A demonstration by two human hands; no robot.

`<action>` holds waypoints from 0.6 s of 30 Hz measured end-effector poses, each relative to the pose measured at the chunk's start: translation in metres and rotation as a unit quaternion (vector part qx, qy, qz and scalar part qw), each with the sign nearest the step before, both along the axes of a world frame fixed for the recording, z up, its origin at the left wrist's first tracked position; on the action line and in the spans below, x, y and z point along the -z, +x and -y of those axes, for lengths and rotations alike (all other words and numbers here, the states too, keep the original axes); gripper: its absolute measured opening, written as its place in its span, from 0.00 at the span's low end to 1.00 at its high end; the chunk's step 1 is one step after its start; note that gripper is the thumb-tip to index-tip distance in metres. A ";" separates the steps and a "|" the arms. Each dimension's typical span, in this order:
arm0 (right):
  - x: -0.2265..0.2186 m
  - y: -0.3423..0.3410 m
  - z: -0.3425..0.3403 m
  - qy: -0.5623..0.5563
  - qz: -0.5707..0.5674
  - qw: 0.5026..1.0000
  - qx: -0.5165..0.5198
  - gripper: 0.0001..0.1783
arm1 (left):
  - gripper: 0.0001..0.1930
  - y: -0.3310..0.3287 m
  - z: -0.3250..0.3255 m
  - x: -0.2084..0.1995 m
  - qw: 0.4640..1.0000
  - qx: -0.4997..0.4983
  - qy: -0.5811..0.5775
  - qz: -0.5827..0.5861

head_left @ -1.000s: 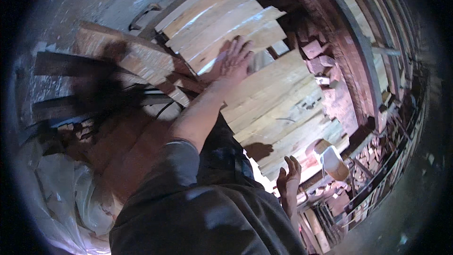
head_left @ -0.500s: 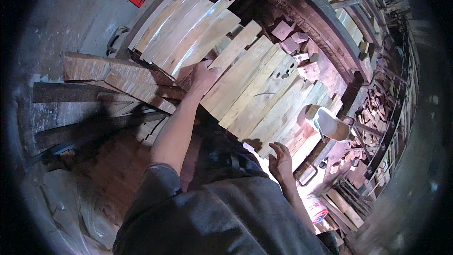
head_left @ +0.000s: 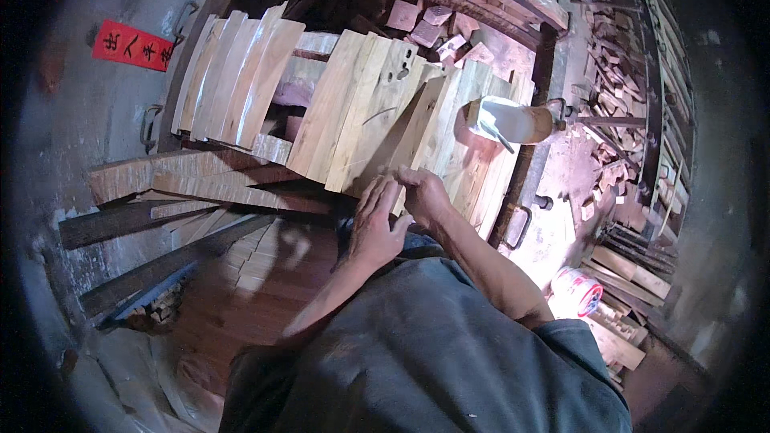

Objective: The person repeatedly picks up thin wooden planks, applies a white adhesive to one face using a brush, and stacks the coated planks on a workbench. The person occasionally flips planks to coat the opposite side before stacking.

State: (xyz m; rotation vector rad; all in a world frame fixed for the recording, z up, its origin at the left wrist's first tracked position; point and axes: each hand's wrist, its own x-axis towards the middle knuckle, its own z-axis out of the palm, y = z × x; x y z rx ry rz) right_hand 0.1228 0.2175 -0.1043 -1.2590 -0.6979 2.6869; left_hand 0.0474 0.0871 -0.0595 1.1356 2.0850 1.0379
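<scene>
A narrow pale wooden board [head_left: 419, 122] stands tilted above a row of flat boards [head_left: 353, 100], casting a shadow on them. Its near end is between my hands. My right hand [head_left: 427, 195] is closed on that end, fingers bent over it. Beside it, my left hand [head_left: 375, 220] also grips the near end, its fingers close together and its thumb apart. The exact grip of the left fingertips is partly hidden. To the left, a second group of boards [head_left: 239, 72] lies apart, with a gap between the two groups.
A cut-open plastic jug [head_left: 525, 123] holding white stuff sits on the boards at right. Wood blocks [head_left: 433, 28] lie beyond the row. Rough planks [head_left: 184, 172] stick out at left. A red-and-white round container [head_left: 577, 293] stands low right, near offcuts [head_left: 613, 168].
My left hand has moved right from the left part of the row to meet my right hand. One board has left its place, widening the gap, and is now raised between both hands.
</scene>
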 end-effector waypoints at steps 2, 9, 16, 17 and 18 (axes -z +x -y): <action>0.001 0.009 0.001 -0.040 -0.012 0.999 0.011 0.19 | 0.31 0.003 0.007 0.003 0.999 0.028 0.000 -0.036; 0.010 0.093 -0.053 0.704 0.246 0.664 -0.045 0.32 | 0.23 0.010 0.011 0.020 0.979 0.103 0.042 -0.171; -0.019 0.133 -0.139 0.677 0.412 0.589 -0.162 0.26 | 0.20 0.027 0.011 0.016 0.988 0.028 0.002 -0.150; -0.006 0.133 -0.142 0.721 0.387 0.554 -0.154 0.20 | 0.20 0.028 0.010 0.015 0.991 0.010 -0.015 -0.135; 0.005 0.132 -0.149 0.722 0.391 0.547 -0.162 0.19 | 0.21 0.026 0.009 0.015 0.993 0.008 -0.016 -0.120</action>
